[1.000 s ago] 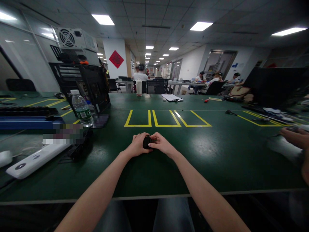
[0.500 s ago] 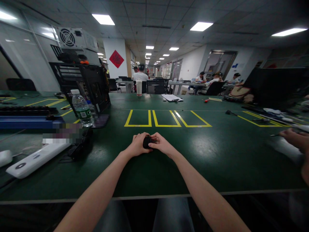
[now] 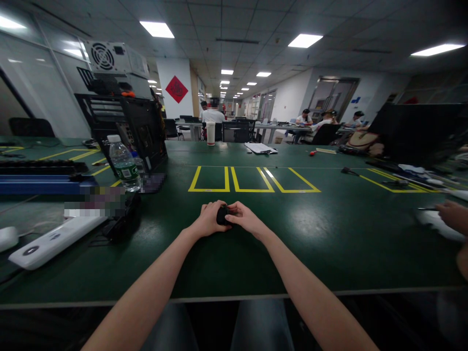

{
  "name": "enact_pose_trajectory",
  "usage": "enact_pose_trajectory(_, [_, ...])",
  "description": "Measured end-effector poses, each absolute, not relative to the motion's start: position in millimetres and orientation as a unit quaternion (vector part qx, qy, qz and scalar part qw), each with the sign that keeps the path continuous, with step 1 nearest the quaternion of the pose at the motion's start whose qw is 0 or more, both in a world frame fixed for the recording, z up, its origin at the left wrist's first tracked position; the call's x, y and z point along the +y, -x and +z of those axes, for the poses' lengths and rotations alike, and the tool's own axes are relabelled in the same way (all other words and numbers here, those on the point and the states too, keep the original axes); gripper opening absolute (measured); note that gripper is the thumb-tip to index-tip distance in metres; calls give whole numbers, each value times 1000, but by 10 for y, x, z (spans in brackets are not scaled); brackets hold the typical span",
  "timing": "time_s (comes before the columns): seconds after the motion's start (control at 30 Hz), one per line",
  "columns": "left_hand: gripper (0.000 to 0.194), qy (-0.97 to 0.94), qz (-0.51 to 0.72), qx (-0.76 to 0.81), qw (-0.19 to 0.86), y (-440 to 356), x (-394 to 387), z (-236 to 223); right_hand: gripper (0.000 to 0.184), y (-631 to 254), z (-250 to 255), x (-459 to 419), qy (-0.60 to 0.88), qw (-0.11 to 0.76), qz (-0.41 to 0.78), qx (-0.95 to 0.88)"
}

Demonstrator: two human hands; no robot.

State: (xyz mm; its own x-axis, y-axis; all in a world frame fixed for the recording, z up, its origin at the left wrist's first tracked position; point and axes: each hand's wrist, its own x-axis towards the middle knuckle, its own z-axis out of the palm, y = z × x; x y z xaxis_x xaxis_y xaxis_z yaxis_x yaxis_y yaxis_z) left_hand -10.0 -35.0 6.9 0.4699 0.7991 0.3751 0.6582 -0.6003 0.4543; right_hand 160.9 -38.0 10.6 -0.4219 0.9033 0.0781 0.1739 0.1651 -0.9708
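Between my two hands is a small, dark, rounded object (image 3: 222,215), too dark to name its kind. My left hand (image 3: 209,218) wraps round its left side, fingers curled over the top. From the right, the thumb and fingers of my right hand (image 3: 242,217) are closed against its other side. Both hands rest low over the green table (image 3: 226,273), just in front of the yellow tape outlines (image 3: 252,190). The underside of the object and part of its far side are hidden by my fingers.
At left stand a water bottle (image 3: 124,165), a black computer case (image 3: 127,126) and a white power strip (image 3: 58,239). Papers (image 3: 260,148) and a white cup (image 3: 211,134) lie farther back. A co-worker's hand (image 3: 453,214) holds something thin at the right edge.
My right thumb and fingers have shifted very slightly on the dark object; my left hand stays put. The co-worker's hand at the right has moved a little rightward and down.
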Motion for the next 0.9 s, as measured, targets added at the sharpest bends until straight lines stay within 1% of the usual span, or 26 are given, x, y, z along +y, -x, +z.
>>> enact_pose_trajectory(0.1, [59, -848, 283, 433, 113, 92, -336, 48, 34, -1611, 121, -393, 375, 369, 512, -679])
enact_pose_trajectory(0.23, [61, -846, 287, 435, 109, 87, -320, 28, 29, -1585, 134, -404, 385, 382, 517, -662])
enact_pose_trajectory(0.4, [59, -848, 287, 430, 118, 96, -332, 45, 28, -1567, 141, -403, 415, 367, 529, -643])
enact_pose_trajectory(0.5, [59, -849, 284, 429, 118, 105, -345, 64, 27, -1582, 144, -402, 403, 368, 527, -652])
enact_pose_trajectory(0.63, [57, -851, 283, 426, 118, 111, -351, 67, 34, -1605, 162, -417, 361, 378, 529, -669])
enact_pose_trajectory(0.8, [59, -847, 293, 426, 122, 106, -339, 49, 27, -1601, 183, -434, 369, 392, 513, -668])
enact_pose_trajectory(0.9, [58, -848, 291, 426, 123, 106, -333, 49, 29, -1593, 165, -420, 384, 389, 514, -661])
